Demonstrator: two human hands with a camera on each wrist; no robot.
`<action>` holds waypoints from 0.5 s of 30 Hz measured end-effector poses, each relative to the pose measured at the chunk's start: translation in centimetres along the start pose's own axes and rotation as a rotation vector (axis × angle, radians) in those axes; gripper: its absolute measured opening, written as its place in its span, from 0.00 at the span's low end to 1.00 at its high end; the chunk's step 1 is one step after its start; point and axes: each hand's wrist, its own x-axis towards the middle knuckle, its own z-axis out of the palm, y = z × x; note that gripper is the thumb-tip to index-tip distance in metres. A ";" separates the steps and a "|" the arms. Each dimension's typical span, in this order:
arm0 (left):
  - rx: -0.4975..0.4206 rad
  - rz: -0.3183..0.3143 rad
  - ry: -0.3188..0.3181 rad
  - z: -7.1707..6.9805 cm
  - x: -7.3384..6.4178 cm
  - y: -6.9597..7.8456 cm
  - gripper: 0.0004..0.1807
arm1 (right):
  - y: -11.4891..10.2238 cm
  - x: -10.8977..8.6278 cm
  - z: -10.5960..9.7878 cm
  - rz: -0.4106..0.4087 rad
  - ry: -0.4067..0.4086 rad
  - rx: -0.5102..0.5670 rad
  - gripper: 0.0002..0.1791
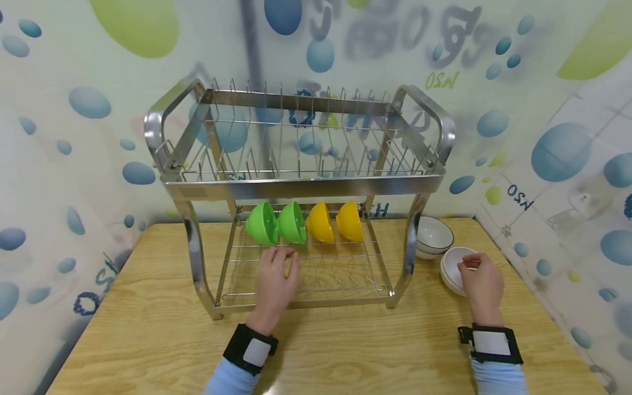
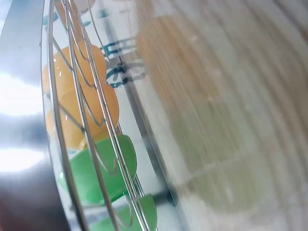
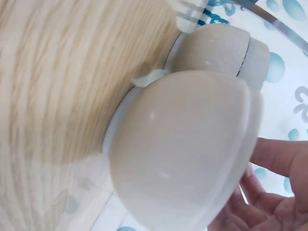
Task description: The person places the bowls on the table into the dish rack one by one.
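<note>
Two green bowls (image 1: 261, 224) and two yellow bowls (image 1: 349, 221) stand tilted on edge in a row on the lower tier of a metal dish rack (image 1: 296, 189). My left hand (image 1: 276, 280) is just in front of the green bowls with its fingers loosely bent, holding nothing. It is out of sight in the left wrist view, where green bowls (image 2: 103, 171) show behind rack wires. On the right, my right hand (image 1: 481, 282) is at the rim of white bowls (image 3: 183, 149), which appear nested. Its thumb and fingers are apart; the bowl hides their tips in the right wrist view.
Another stack of white bowls with dark rims (image 1: 433, 236) stands behind, beside the rack's right leg. The rack's upper tier has upright wire dividers (image 1: 298, 164). A wooden table (image 1: 345, 351) lies beneath, with a patterned wall (image 1: 543, 126) behind and right.
</note>
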 end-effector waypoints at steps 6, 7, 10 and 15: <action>-0.017 0.006 0.044 -0.6 0.2 -1.0 0.06 | 0.9 0.3 -0.1 0.016 0.008 -0.001 0.11; -0.016 0.012 0.056 -0.7 0.3 -1.2 0.06 | 1.0 0.3 -0.2 0.022 0.007 0.002 0.11; -0.014 0.023 0.082 -1.1 0.5 -1.7 0.06 | 1.3 0.5 -0.3 0.042 -0.003 0.007 0.12; -0.002 0.011 0.091 -1.7 0.9 -2.4 0.04 | 1.6 0.7 -0.4 0.075 0.025 -0.008 0.11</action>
